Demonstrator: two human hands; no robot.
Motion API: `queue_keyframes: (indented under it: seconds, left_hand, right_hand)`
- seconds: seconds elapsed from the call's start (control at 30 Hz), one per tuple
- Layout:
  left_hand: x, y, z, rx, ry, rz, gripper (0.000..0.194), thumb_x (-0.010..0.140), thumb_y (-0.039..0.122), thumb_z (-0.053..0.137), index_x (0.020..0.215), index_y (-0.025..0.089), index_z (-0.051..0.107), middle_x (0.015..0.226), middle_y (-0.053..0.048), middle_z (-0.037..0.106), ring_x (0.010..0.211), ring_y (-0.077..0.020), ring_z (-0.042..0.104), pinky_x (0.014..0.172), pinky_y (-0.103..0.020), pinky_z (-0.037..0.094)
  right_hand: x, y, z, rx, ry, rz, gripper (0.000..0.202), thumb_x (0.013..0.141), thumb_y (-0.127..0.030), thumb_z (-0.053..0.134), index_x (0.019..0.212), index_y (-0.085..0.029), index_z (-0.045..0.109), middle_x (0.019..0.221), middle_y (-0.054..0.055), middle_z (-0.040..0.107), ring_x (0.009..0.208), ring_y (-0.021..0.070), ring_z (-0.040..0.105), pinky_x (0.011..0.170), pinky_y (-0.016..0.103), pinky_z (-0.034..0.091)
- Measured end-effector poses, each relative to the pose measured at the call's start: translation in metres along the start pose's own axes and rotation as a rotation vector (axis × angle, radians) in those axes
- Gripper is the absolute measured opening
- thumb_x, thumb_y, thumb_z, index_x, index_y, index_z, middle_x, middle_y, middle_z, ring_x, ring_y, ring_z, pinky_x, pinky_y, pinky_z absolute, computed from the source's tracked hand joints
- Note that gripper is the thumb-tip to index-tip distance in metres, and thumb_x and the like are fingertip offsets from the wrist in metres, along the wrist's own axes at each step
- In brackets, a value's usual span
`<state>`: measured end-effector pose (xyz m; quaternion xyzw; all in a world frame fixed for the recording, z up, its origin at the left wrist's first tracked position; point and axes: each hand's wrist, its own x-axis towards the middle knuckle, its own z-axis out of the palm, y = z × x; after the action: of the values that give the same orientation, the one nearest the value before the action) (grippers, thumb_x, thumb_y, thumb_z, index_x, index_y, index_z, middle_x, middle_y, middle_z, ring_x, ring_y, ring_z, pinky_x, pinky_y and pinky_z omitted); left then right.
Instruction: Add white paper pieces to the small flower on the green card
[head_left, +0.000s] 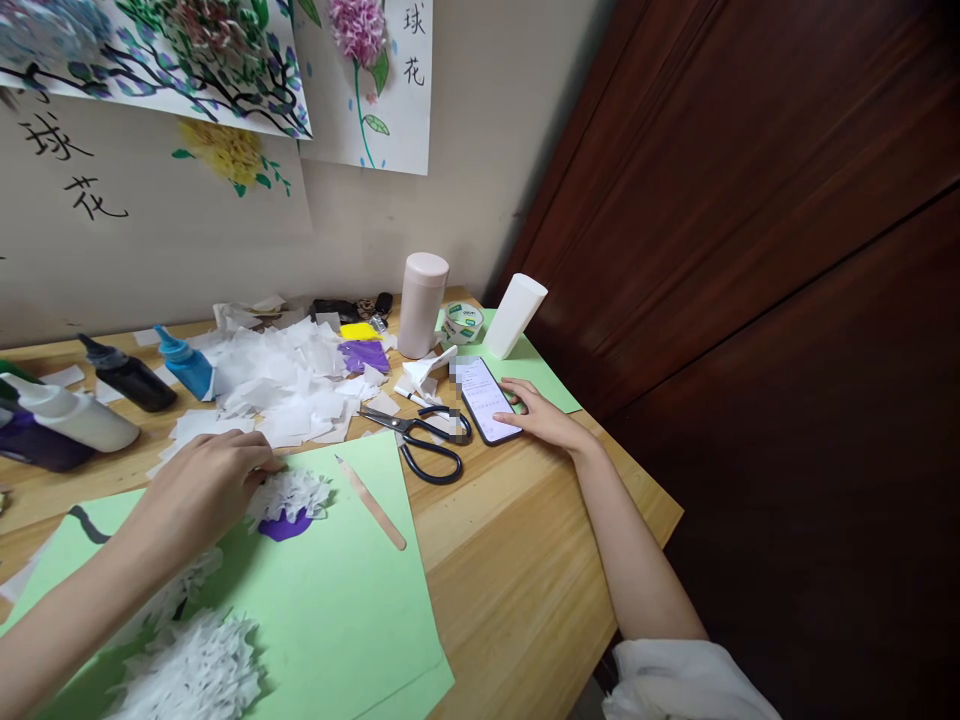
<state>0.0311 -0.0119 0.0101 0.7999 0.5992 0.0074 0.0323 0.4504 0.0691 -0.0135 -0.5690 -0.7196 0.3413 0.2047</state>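
Observation:
My left hand [214, 480] is over the green paper sheet [337, 620], fingers curled down at the left edge of a ruffled white paper flower [296, 492]; its fingertips are hidden, so what they pinch I cannot make out. A purple patch [285, 525] shows under that flower. Beneath my left forearm, a larger white paper flower [199, 670] lies on the sheet, with another partly covered. My right hand [541, 415] rests at the right side of a lit phone [487, 400] on the table. Its fingers are apart, and the thumb touches the screen.
Black-handled scissors [431, 440] lie left of the phone, near a pencil [371, 503]. Torn white paper pieces [285, 370] cover the back. Paint bottles [127, 375] stand or lie at left. A pink canister [424, 305], tape roll [463, 322] and white cylinder [514, 315] stand behind.

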Motion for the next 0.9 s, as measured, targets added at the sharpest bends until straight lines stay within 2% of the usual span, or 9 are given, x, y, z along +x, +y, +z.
queue_keyframes:
  seconds: [0.17, 0.27, 0.37, 0.47, 0.53, 0.8, 0.9]
  left_hand:
    - [0.000, 0.002, -0.003, 0.012, -0.011, -0.008, 0.037, 0.077, 0.024, 0.033, 0.081, 0.024, 0.070, 0.090, -0.005, 0.069, 0.082, -0.0247, 0.061, 0.073, -0.036, 0.044]
    - [0.000, 0.002, -0.002, 0.016, -0.004, -0.004, 0.037, 0.078, 0.023, 0.033, 0.081, 0.023, 0.070, 0.092, -0.006, 0.069, 0.083, -0.0252, 0.061, 0.073, -0.036, 0.044]
    - [-0.001, 0.001, -0.001, 0.008, 0.005, -0.001, 0.036, 0.077, 0.023, 0.034, 0.081, 0.023, 0.070, 0.092, -0.006, 0.069, 0.083, -0.0251, 0.061, 0.073, -0.036, 0.044]
    - [0.000, 0.000, 0.000, -0.003, -0.002, 0.001, 0.036, 0.077, 0.023, 0.034, 0.081, 0.024, 0.070, 0.090, -0.006, 0.069, 0.082, -0.0247, 0.061, 0.073, -0.036, 0.044]
    - [0.000, 0.000, 0.000, -0.005, -0.005, 0.001, 0.036, 0.077, 0.023, 0.034, 0.081, 0.023, 0.070, 0.090, -0.006, 0.069, 0.082, -0.0244, 0.061, 0.073, -0.036, 0.044]
    - [0.000, 0.003, -0.004, 0.015, -0.038, -0.005, 0.038, 0.078, 0.022, 0.032, 0.083, 0.022, 0.070, 0.091, -0.006, 0.069, 0.083, -0.0242, 0.061, 0.075, -0.036, 0.044]
    - [0.000, 0.003, -0.004, 0.018, -0.035, -0.010, 0.038, 0.078, 0.022, 0.032, 0.083, 0.023, 0.070, 0.091, -0.006, 0.069, 0.084, -0.0247, 0.060, 0.074, -0.036, 0.044]
  right_hand:
    - [-0.002, -0.006, 0.003, -0.050, 0.009, 0.023, 0.072, 0.070, -0.049, 0.065, 0.131, -0.020, 0.040, 0.140, 0.011, 0.029, 0.116, 0.0239, 0.046, 0.103, 0.039, 0.037]
    - [-0.001, -0.008, 0.006, -0.048, 0.047, 0.031, 0.065, 0.074, -0.050, 0.060, 0.129, -0.020, 0.042, 0.136, 0.011, 0.033, 0.112, 0.0223, 0.048, 0.102, 0.038, 0.037]
    - [0.005, -0.008, 0.014, -0.050, 0.161, 0.057, 0.057, 0.077, -0.051, 0.055, 0.124, -0.021, 0.047, 0.128, 0.011, 0.041, 0.108, 0.0226, 0.050, 0.099, 0.040, 0.039]
    - [0.013, -0.005, 0.026, -0.079, 0.312, 0.089, 0.059, 0.072, -0.052, 0.060, 0.120, -0.019, 0.050, 0.122, 0.013, 0.045, 0.109, 0.0255, 0.048, 0.097, 0.043, 0.038]
    - [0.019, -0.003, 0.033, -0.098, 0.363, 0.087, 0.059, 0.069, -0.052, 0.062, 0.117, -0.020, 0.052, 0.119, 0.012, 0.047, 0.110, 0.0264, 0.047, 0.099, 0.045, 0.037]
    - [0.022, 0.002, 0.033, -0.023, 0.344, 0.083, 0.060, 0.065, -0.046, 0.067, 0.116, -0.018, 0.052, 0.119, 0.012, 0.046, 0.111, 0.0256, 0.048, 0.097, 0.040, 0.039]
    - [0.021, 0.000, 0.030, 0.093, 0.356, 0.106, 0.054, 0.068, -0.046, 0.065, 0.113, -0.018, 0.055, 0.118, 0.011, 0.048, 0.106, 0.0233, 0.051, 0.095, 0.038, 0.041]
